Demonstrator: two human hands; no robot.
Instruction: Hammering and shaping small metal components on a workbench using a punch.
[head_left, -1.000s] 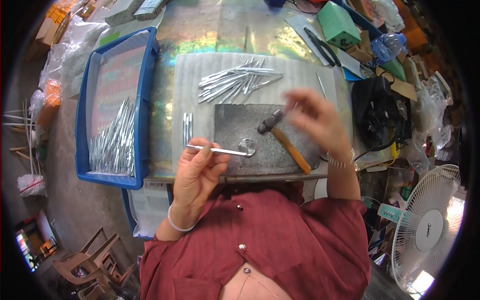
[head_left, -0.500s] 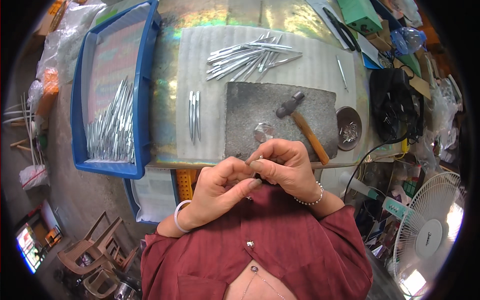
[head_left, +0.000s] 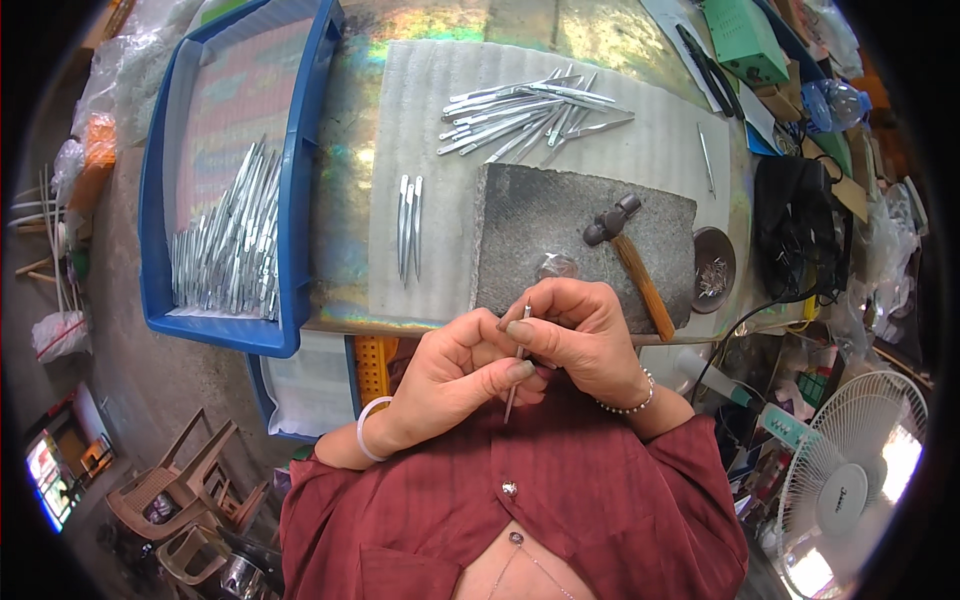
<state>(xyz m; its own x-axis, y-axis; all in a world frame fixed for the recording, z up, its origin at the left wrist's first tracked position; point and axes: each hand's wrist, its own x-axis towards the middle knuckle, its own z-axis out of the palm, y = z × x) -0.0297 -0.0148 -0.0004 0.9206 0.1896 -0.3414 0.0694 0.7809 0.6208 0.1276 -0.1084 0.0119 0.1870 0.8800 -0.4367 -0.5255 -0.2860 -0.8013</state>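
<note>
Metal strip (head_left: 511, 403) turned, near table edge (head_left: 350, 325)

Silvery rod (head_left: 511, 398); grey slab (head_left: 540, 212) (speckled); blue tray (head_left: 300, 180); brown hammer handle (head_left: 642, 286); maroon shirt (head_left: 440, 510).

Am counting two hands (head_left: 455, 375), one held metal piece (head_left: 511, 402), three side-by-side metal strips (head_left: 404, 225), one hammer (head_left: 632, 266), one slab (head_left: 530, 220), one bowl (head_left: 711, 244).

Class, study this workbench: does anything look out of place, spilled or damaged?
One slim metal piece lies alone on the right of the pale mat, apart from the jumbled metal pile, so it looks stray, though perhaps deliberately. Small metal bits sit inside their bowl; no spill or damage shows.
</note>
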